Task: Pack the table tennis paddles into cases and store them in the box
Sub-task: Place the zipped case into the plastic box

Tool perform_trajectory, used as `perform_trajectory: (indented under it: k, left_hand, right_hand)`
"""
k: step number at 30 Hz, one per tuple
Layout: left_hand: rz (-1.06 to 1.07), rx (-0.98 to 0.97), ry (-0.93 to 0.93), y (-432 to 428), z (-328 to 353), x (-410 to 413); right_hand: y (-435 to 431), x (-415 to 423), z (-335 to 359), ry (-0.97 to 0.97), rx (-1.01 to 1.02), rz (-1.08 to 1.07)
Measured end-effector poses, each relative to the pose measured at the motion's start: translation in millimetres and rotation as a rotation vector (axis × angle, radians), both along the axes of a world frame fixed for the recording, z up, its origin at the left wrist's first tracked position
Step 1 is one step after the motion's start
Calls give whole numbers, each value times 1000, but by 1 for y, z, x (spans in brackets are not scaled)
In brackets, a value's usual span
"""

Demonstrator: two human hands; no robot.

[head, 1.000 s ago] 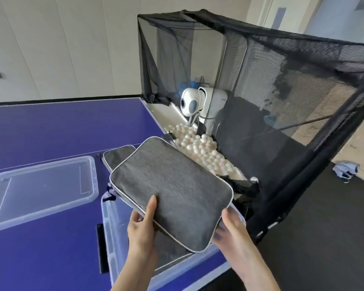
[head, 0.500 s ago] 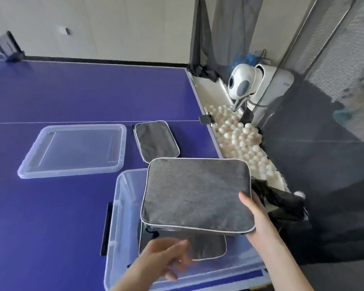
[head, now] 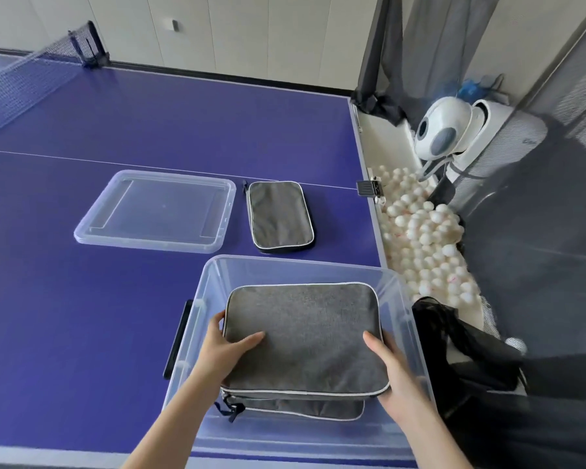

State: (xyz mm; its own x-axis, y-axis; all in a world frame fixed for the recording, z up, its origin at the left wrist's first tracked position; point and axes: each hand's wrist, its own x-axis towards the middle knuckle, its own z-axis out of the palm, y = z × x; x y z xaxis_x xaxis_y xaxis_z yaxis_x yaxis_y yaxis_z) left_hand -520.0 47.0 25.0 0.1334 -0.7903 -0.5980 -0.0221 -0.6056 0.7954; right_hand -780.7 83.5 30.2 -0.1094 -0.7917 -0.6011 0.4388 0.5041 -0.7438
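Now left hand rejoins right hand, fingers gripping the grey case inside the box (atop a second case).

1. Only the arms of the person show: the left hand with the left forearm, and the right hand with the right forearm.
2. Both forearms are bare from the wrist down to the lower edge of the view.
3. Each forearm is slim and smooth, narrowest at the wrist and a little wider toward the elbow.
4. The fingers are slender and bare, and so are both wrists.
5. The nails are too small to make out clearly.
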Motion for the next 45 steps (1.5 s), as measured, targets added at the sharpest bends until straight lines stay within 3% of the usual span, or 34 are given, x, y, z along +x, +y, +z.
perform_trajectory:
  k: [3, 14, 19, 28, 31, 37, 42, 45]
  left_hand:
    - [-30, 7, 3, -4, -11, 0]
    - [-158, 24, -275, 0, -50, 3]
    - [-260, 5, -421, -3, -54, -1]
    - [-318, 55, -477, -2, -58, -1]
    - [-378, 13, -582, 2, -54, -4]
    - [-629, -376, -969, -1, -25, -7]
    - [-612, -662, -1299, -6, 11, 27]
    - [-538, -529, -1357, 4, 30, 69]
  right_hand:
    - [-3, -4, -12, 70, 33, 18]
    - [-4, -10, -57, 544, 129, 247]
    - [-4, -13, -64, 625, 178, 299]
    - [-5, -5, -60, 918, 124, 380]
    - [-2, -2, -65, 1082, 31, 409]
    - [-19, 26, -52, 1417, -425, 354]
    - [-61, 83, -19, 1372, -708, 494]
    - [-80, 131, -6, 1280, -770, 617]
